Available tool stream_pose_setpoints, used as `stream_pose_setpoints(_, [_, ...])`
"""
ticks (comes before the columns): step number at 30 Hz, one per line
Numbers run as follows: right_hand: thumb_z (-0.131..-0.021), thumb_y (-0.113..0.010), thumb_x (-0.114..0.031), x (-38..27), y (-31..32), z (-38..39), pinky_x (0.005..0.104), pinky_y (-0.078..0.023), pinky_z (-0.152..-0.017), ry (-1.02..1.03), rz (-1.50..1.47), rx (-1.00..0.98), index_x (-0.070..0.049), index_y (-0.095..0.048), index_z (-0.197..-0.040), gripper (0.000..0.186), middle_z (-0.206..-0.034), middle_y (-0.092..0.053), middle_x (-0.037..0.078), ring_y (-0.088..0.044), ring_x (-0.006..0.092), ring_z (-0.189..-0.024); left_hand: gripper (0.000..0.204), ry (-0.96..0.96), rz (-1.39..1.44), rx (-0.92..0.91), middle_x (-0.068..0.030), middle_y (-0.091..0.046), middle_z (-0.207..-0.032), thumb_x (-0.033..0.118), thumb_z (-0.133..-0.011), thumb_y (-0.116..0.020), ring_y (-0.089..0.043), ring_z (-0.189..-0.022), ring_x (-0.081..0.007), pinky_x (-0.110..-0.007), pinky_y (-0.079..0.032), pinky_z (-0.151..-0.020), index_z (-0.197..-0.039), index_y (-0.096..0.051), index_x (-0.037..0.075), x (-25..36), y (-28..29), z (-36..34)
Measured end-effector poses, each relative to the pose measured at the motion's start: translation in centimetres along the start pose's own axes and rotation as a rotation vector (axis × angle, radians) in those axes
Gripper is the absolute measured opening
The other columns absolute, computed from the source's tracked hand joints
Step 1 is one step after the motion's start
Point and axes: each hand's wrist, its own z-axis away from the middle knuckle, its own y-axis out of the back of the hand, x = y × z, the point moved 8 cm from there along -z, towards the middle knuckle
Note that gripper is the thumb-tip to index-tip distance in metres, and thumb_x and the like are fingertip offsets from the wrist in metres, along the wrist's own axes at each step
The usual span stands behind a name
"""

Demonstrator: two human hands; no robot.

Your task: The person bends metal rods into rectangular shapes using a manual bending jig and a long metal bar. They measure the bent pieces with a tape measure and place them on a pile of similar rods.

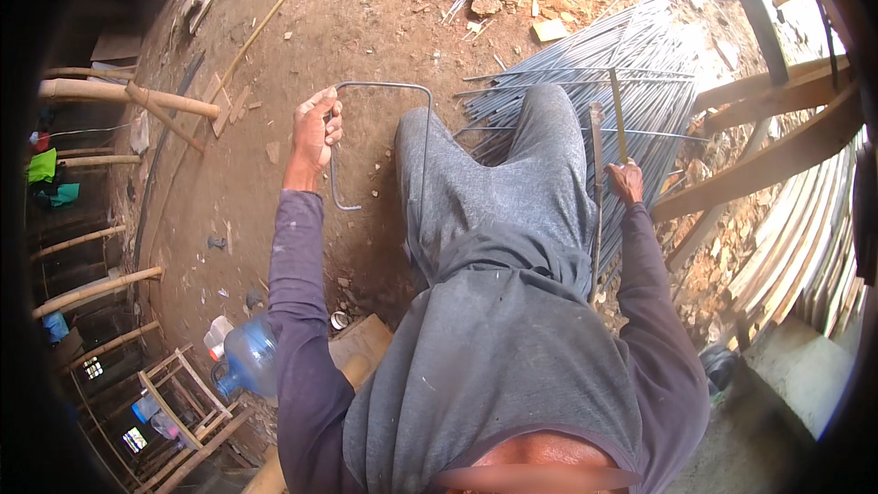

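My left hand (318, 128) grips a bent metal rod (384, 83), shaped like an open rectangle with a short hooked end hanging down beside my left knee. My right hand (626, 181) is closed on the lower end of a narrow yellowish strip (618, 110), which reaches across a pile of long, thin steel rods (549, 67). An upright flat dark bar (596, 192) stands between my right hand and my grey-trousered right leg (549, 146).
Brown dirt ground (247, 220) has scraps and stones. At left are bamboo poles (128, 91), a blue water jug (256, 357) and a small wooden rack (183, 402). At right are timber beams (732, 183), pale stacked strips (796, 238) and a concrete slab (796, 366).
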Motion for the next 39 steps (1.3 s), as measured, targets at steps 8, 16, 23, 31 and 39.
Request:
stream_pose_setpoints(8, [-0.073, -0.071, -0.043, 1.5, -0.8, -0.2, 0.0455, -0.054, -0.084, -0.074, 0.085, 0.04, 0.003, -0.063, -0.123, 0.067, -0.105, -0.071, 0.026, -0.069, 0.0414, -0.101, 0.032, -0.072, -0.074, 0.052, 0.0028, -0.051, -0.075, 0.018, -0.099, -0.061, -0.037, -0.047, -0.0004, -0.018, -0.027, -0.037, -0.123, -0.058, -0.002, 0.2, 0.4, 0.3])
stream_pose_setpoints(16, [-0.076, -0.074, -0.047, 4.9, -2.8, -0.9, 0.0482, -0.053, -0.087, -0.013, 0.116, -0.003, 0.003, -0.06, -0.123, 0.07, -0.108, -0.068, 0.027, -0.067, 0.0439, -0.103, 0.036, -0.075, -0.072, 0.056, 0.0024, -0.053, -0.077, 0.015, -0.098, -0.061, -0.037, -0.049, -0.0001, -0.018, -0.026, -0.038, -0.128, -0.057, -0.004, -0.3, 0.3, -0.8])
stream_pose_setpoints(23, [-0.078, -0.076, -0.046, 4.9, -4.1, 0.3, 0.051, -0.052, -0.091, 0.008, 0.193, 0.047, -0.004, -0.044, -0.145, 0.086, -0.121, -0.054, 0.03, -0.062, 0.0479, -0.107, 0.048, -0.016, -0.079, -0.054, -0.0011, -0.059, -0.086, 0.015, -0.098, -0.06, -0.046, -0.057, -0.0048, -0.02, -0.034, -0.045, -0.139, -0.048, -0.006, -0.4, -0.9, -1.1])
stream_pose_setpoints(31, [-0.081, -0.073, -0.039, -1.8, 0.1, 4.8, 0.047, -0.049, -0.097, 0.157, -0.111, 0.181, -0.001, -0.053, -0.14, 0.073, -0.128, -0.058, 0.027, -0.06, 0.0424, -0.115, 0.048, 0.053, 0.073, -0.203, -0.0048, -0.066, -0.09, 0.013, -0.096, -0.059, -0.066, -0.073, -0.0149, -0.029, -0.053, -0.061, -0.14, -0.048, 0.001, 0.6, -5.7, 0.8])
stream_pose_setpoints(39, [-0.084, -0.069, -0.038, 6.3, -7.1, 7.8, 0.0507, -0.038, -0.108, 0.109, 0.201, 0.017, 0.01, -0.055, -0.129, 0.068, -0.142, -0.044, 0.035, -0.043, 0.0461, -0.133, 0.057, 0.014, 0.023, -0.258, -0.0155, -0.07, -0.103, 0.01, -0.093, -0.057, -0.072, -0.093, -0.022, -0.023, -0.057, -0.057, -0.147, -0.039, -0.002, 2.9, -6.5, 2.8])
